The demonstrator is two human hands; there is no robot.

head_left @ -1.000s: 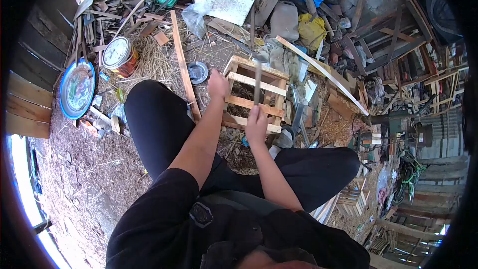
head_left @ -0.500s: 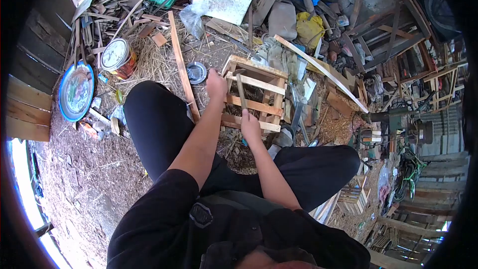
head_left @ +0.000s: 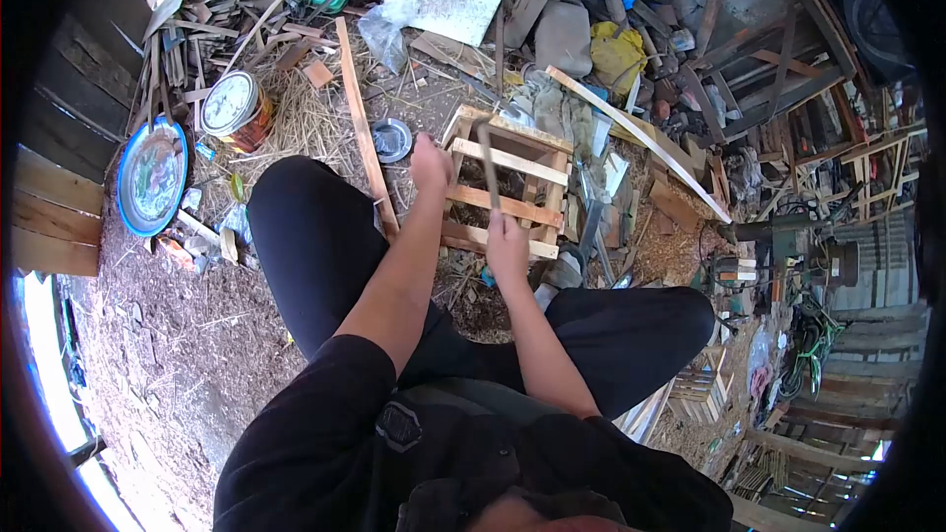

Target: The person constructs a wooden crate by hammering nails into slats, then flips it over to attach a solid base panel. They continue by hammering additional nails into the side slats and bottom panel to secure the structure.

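Observation:
A small slatted wooden crate point(head_left: 512, 202) lies on the ground between my knees. My right hand point(head_left: 508, 251) is closed round the lower end of a hammer point(head_left: 490, 163), whose head end is over the crate's far slats. At the crate's left end, my left hand point(head_left: 431, 163) is closed with its fingers bunched together. What those fingers hold, if anything, is too small to make out. Just left of that hand sits a small round dish point(head_left: 391, 141) with dark contents.
A long wooden strip point(head_left: 362, 128) lies left of the dish. Further left are a paint bucket point(head_left: 235, 108) and a blue-rimmed basin point(head_left: 153, 177). Another pale strip point(head_left: 641, 143) slants across scrap at right. A white board point(head_left: 443, 2) and a yellow bag point(head_left: 616, 57) lie beyond the crate.
The hammer has swung slightly and its handle leans more to the right, with my right hand shifted a little right. My left hand stays at the crate's left end.

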